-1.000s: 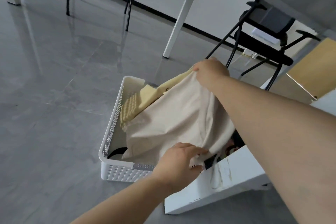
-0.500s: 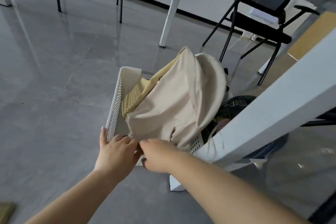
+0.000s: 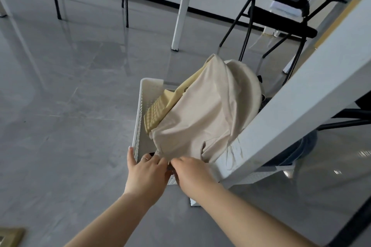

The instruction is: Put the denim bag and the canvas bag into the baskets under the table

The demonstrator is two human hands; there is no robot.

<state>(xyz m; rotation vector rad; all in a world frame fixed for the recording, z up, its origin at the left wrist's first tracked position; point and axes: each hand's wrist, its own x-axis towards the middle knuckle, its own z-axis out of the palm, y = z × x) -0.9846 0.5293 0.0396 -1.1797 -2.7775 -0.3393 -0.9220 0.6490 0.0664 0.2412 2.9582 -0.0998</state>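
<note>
The canvas bag point(image 3: 202, 118), cream-coloured and loosely crumpled, sits piled in a white perforated basket point(image 3: 139, 118) on the grey floor point(image 3: 66, 106), rising well above the basket's rim. Under its left side a pale yellow waffle-textured item point(image 3: 155, 115) shows, tucked inside the same basket. The basket stands partly beneath the desk, whose white frame point(image 3: 297, 106) crosses diagonally in front of the basket's right side.

Both hands meet at the near edge of the basket. The left hand point(image 3: 146, 172) lies over the near rim, fingers spread, a ring on one finger, its fingertips touching the lower hem of the canvas bag. The right hand point(image 3: 190, 172) is just beside it, its grip closed on the bottom edge of the fabric, pinching the hem. Whether the left hand's grip actually grasps the cloth or only presses on it is hard to tell, since the fingertips are partly hidden by the fabric.

Behind the white frame, to the right, a patch of blue denim point(image 3: 303, 146) is visible low down, probably the denim bag, though most of it is hidden. A black folding chair point(image 3: 281, 12) stands beyond the basket, and a white desk leg point(image 3: 181, 10) rises further back.
</note>
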